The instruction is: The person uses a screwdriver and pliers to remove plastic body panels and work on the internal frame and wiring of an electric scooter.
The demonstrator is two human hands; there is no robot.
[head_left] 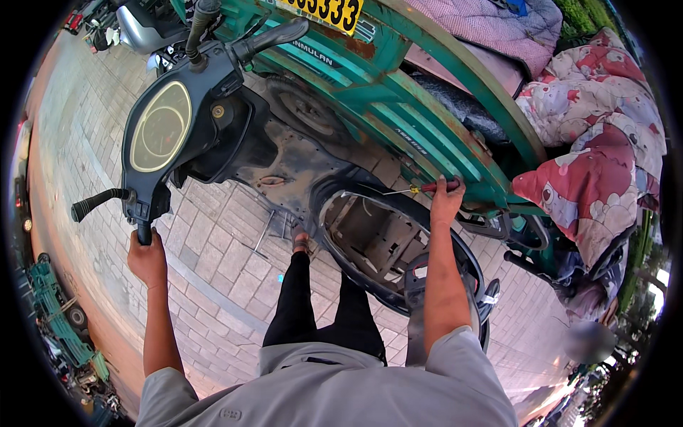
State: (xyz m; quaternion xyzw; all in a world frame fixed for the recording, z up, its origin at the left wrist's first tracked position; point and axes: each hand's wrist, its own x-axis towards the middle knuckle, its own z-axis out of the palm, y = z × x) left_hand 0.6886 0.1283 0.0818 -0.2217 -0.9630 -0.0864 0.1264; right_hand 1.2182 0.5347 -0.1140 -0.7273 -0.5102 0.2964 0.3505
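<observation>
A black scooter (213, 135) stands in front of me with its round speedometer dial (161, 128) facing up and its under-seat compartment (377, 238) uncovered. My left hand (147, 257) grips the brake lever below the left handlebar grip (96, 204). My right hand (447, 201) holds a red-handled screwdriver (421, 188) at the far rim of the compartment, its thin shaft pointing left. My black trouser legs and one sandalled foot (301, 240) stand beside the scooter's footboard.
A green cargo tricycle (427, 92) with barred sides stands right behind the scooter, loaded with red and white floral bedding (605, 149). The ground is paved with grey bricks (213, 263). Another parked scooter (142, 25) is at top left, green carts (57, 320) at lower left.
</observation>
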